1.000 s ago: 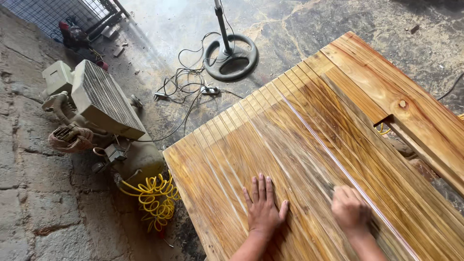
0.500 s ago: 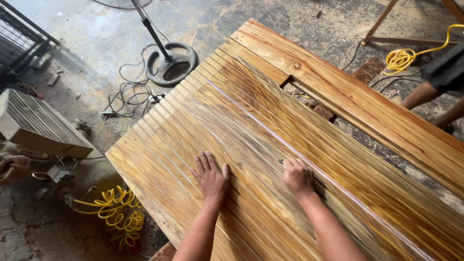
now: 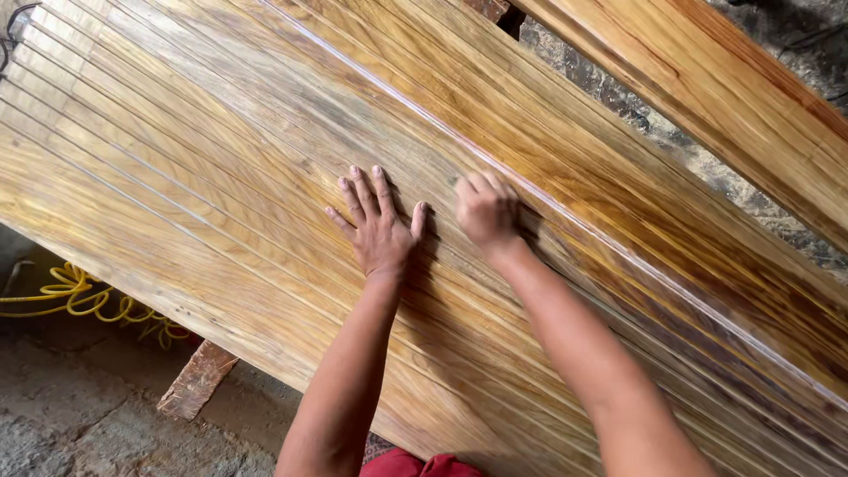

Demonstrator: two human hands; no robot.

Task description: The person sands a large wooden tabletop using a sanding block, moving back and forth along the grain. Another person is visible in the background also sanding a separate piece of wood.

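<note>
— Left hand (image 3: 380, 231): what is its grip doing in the head view?

— Nothing is held; it lies flat, fingers spread, palm down on the grooved wooden panel (image 3: 221, 177).

— And the right hand (image 3: 488, 210)?

— Just beside the left, knuckles up, fingers curled under and pressed against the wood. Whether something is under them, I cannot tell.

— How does the panel look?

— Broad, glossy, golden-yellow with darker brown streaks, cut with many straight parallel grooves running slantwise. It fills most of the view, its lower edge over a wooden block (image 3: 196, 382) on the concrete floor (image 3: 79, 424).

— Anything else?

— A coiled yellow hose (image 3: 84, 300) lies at the left, and a thick plank (image 3: 707, 97) runs along the upper right.
</note>
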